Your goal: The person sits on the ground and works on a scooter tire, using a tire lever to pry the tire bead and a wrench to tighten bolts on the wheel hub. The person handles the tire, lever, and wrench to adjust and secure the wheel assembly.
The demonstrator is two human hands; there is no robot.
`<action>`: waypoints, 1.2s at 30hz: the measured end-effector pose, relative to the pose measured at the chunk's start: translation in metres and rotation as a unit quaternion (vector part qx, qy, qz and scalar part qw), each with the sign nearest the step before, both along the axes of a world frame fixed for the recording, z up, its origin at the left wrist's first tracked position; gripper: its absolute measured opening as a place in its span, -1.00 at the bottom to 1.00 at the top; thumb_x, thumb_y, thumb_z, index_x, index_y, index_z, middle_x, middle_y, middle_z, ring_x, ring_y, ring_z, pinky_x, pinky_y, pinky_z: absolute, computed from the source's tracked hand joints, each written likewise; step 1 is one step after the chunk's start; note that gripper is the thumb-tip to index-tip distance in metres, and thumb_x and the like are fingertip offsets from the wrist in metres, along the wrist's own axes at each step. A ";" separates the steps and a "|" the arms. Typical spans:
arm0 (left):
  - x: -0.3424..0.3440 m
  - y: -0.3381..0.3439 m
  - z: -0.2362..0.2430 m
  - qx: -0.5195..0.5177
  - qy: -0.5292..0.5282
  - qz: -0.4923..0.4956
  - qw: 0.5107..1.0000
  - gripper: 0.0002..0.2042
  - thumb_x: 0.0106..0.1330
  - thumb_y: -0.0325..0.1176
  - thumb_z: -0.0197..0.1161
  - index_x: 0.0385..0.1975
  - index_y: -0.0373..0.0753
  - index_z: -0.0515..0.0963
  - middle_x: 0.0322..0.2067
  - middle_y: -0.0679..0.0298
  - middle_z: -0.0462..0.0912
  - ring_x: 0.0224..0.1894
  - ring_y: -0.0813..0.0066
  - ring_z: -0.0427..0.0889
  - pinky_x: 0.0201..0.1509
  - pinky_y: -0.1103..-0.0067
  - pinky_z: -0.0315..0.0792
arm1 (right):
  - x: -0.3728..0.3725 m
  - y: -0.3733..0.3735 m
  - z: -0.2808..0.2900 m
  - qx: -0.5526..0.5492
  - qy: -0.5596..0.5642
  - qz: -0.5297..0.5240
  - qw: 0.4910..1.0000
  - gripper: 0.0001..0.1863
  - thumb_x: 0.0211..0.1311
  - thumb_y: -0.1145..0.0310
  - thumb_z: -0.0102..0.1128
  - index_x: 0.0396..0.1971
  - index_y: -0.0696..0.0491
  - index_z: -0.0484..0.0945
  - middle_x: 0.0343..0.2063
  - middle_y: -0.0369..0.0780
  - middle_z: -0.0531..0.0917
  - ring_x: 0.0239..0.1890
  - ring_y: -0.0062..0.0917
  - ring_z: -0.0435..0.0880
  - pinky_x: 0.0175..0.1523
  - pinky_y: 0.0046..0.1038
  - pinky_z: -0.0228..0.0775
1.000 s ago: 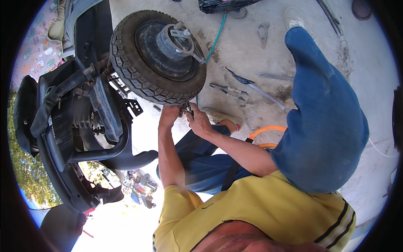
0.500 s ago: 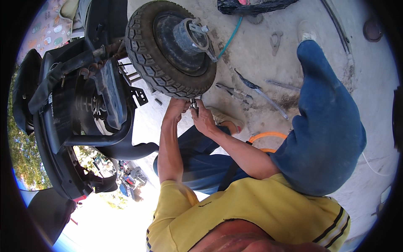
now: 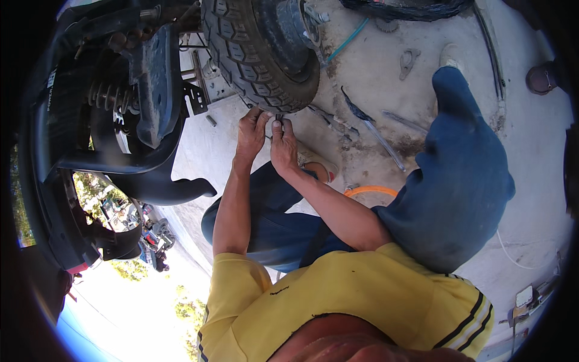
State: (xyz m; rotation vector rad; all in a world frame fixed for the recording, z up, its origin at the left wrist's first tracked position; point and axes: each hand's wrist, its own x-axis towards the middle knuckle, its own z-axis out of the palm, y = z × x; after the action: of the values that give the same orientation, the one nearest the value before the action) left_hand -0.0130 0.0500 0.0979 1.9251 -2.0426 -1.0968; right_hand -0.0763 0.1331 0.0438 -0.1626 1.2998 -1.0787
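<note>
A black knobbly tyre (image 3: 241,60) on a wheel with a dark hub (image 3: 289,36) stands in front of me, at the top of the view. Just below its near edge my two hands are close together. My left hand (image 3: 252,134) is closed, fingertips pinched at the tyre's lower edge; what they hold is hidden. Beside it, my right hand (image 3: 283,148) is closed with thumb and fingers round a small dark metal piece (image 3: 278,118), too small to name exactly.
A black vehicle frame with a coil spring (image 3: 111,96) fills the left. Pliers (image 3: 332,123), a clear tube (image 3: 386,145) and a flat metal part (image 3: 408,63) lie on the concrete to the right. An orange hose (image 3: 371,190) curves by my bent leg (image 3: 464,175).
The wheel and vehicle sit higher in the view as my head has shifted. My hands are slightly farther apart, and the shiny metal piece seen between them shows less.
</note>
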 end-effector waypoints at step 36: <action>-0.002 -0.004 -0.024 -0.138 0.100 0.036 0.985 -0.66 0.29 -0.12 0.44 -0.21 -0.33 0.75 -0.45 0.13 0.76 -0.41 0.48 0.65 -0.22 0.42 0.55 | 0.025 -0.028 -0.050 -0.097 0.055 -0.039 0.993 -0.57 0.59 0.01 -0.21 -0.21 0.11 0.40 -0.48 -0.11 0.60 -0.58 -0.42 0.58 -0.59 -0.32 0.22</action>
State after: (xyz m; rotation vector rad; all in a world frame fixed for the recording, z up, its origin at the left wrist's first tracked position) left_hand -0.0148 0.0456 0.0734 1.6689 -1.8892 -0.8956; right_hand -0.0516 0.1052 -0.0063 -0.3229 1.3074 -1.2781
